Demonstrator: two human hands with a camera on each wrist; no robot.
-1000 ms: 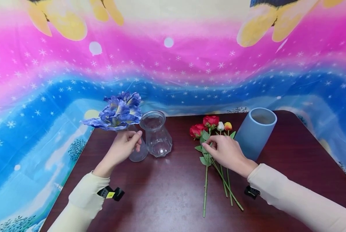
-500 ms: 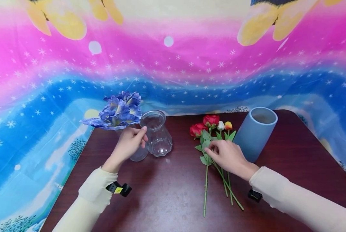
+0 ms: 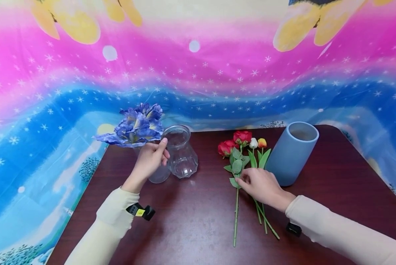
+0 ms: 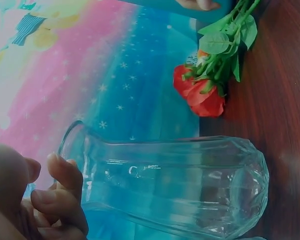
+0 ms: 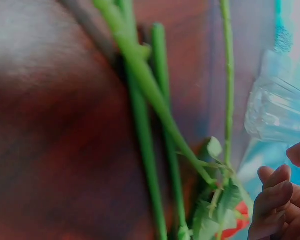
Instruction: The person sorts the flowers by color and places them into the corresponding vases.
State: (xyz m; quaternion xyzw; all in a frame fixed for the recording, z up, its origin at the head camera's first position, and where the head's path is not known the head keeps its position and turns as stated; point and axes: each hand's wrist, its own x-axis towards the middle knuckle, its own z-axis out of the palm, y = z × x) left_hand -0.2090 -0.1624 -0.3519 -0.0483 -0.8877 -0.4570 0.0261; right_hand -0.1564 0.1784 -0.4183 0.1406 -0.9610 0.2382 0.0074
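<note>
My left hand hovers in front of a narrow clear vase that holds purple-blue irises. Its fingers hang loosely curled, and the left wrist view shows a gap between thumb and fingertips. Beside it stands a ribbed glass vase, also large in the left wrist view. Over the stems of artificial flowers on the table is my right hand, fingers loosely bent with nothing visible between them. Those flowers are red roses, a white bud and an orange-yellow tulip. The hand covers part of the stems.
A tall blue-grey vase stands right of the flowers, behind the right hand. The dark wooden table ends at a patterned curtain at the back and left. A black strap device sits on the left wrist.
My left hand has shifted right and slightly up, while the irises stay in place. The right hand has drawn a little toward me along the stems, uncovering more leaves. The flowers have not moved.
</note>
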